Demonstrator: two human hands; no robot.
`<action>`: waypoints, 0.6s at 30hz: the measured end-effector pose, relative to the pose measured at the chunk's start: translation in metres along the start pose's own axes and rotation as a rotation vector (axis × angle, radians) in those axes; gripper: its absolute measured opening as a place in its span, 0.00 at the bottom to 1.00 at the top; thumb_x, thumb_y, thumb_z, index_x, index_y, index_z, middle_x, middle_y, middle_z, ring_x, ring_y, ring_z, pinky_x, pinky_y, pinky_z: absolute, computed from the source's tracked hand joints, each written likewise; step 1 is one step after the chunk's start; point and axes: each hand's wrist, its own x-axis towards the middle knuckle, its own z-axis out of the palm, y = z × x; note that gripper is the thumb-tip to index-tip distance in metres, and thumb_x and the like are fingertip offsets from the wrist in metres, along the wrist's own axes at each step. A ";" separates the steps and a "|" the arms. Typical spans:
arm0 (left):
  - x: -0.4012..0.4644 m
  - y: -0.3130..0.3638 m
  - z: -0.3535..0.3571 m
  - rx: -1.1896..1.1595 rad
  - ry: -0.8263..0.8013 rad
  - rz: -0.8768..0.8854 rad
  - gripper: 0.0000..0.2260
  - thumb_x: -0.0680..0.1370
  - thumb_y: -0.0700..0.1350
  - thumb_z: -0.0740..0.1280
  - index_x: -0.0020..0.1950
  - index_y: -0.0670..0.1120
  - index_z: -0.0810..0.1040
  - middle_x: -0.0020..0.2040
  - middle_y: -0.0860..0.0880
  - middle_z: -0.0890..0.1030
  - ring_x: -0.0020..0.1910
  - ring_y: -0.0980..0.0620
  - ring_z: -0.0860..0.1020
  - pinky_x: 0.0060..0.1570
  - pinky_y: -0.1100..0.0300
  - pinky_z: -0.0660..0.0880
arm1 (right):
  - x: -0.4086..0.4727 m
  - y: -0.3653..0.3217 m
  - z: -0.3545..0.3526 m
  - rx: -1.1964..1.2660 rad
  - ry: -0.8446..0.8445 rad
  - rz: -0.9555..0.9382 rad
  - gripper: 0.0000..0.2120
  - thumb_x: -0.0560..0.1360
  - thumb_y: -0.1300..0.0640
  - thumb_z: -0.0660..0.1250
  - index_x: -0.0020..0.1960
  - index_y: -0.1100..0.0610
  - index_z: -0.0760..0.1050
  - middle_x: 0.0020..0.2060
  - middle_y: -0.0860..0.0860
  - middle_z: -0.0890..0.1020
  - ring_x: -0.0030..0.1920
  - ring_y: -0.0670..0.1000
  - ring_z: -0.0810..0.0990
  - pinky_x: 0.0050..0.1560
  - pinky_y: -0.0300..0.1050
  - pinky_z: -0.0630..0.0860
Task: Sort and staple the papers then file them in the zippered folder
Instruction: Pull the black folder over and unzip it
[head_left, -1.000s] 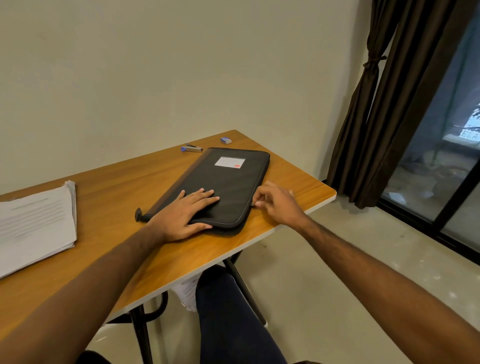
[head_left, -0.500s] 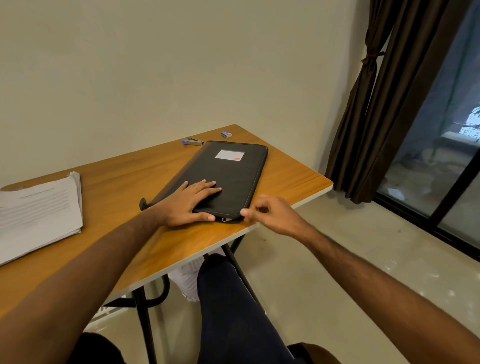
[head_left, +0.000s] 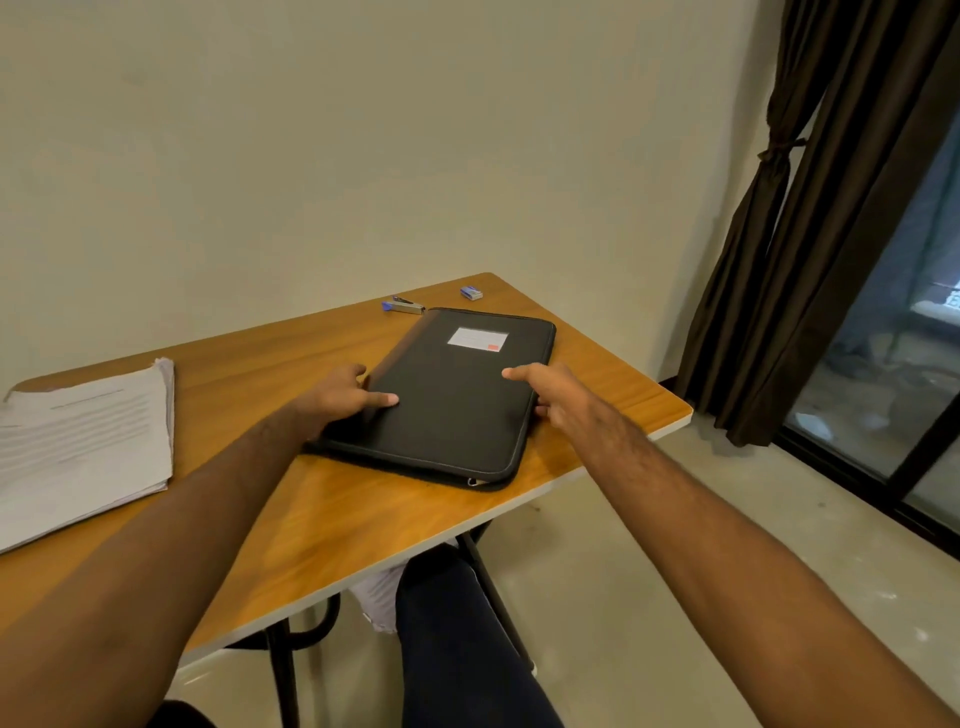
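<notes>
Centre frame on the wooden table, the black zippered folder is gripped at its side edges by the left hand and right hand, thumbs laid on top.

The zippered folder lies flat on the tabletop, toward its right end, and everything reads off it. Left hand sits on the folder's left edge, thumb resting on top; right hand is on the folder's right edge, fingers tucked down its side. Just behind the folder's far left corner lies the stapler; to the right of that, behind the folder's far edge, a small staple box. Well left of the folder, the stack of papers rests on the tabletop.
</notes>
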 end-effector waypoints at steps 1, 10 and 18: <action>-0.001 -0.001 -0.002 -0.048 -0.017 -0.028 0.39 0.74 0.54 0.75 0.78 0.43 0.60 0.74 0.42 0.68 0.69 0.42 0.69 0.65 0.50 0.68 | 0.000 -0.002 0.002 0.014 0.002 0.006 0.34 0.73 0.56 0.76 0.75 0.59 0.66 0.73 0.55 0.71 0.71 0.58 0.70 0.60 0.50 0.72; -0.051 -0.030 -0.030 -0.272 -0.110 -0.022 0.61 0.38 0.61 0.84 0.65 0.48 0.64 0.58 0.49 0.74 0.54 0.52 0.76 0.46 0.59 0.75 | -0.007 0.003 0.029 0.046 -0.085 -0.010 0.25 0.68 0.68 0.76 0.63 0.55 0.77 0.58 0.54 0.83 0.60 0.58 0.79 0.63 0.58 0.77; -0.080 -0.068 -0.065 -0.116 0.009 -0.106 0.35 0.71 0.57 0.76 0.70 0.47 0.64 0.57 0.49 0.73 0.55 0.49 0.74 0.47 0.54 0.76 | -0.006 -0.049 0.101 -0.182 -0.247 -0.064 0.23 0.73 0.73 0.69 0.66 0.64 0.74 0.59 0.54 0.76 0.61 0.57 0.72 0.57 0.50 0.71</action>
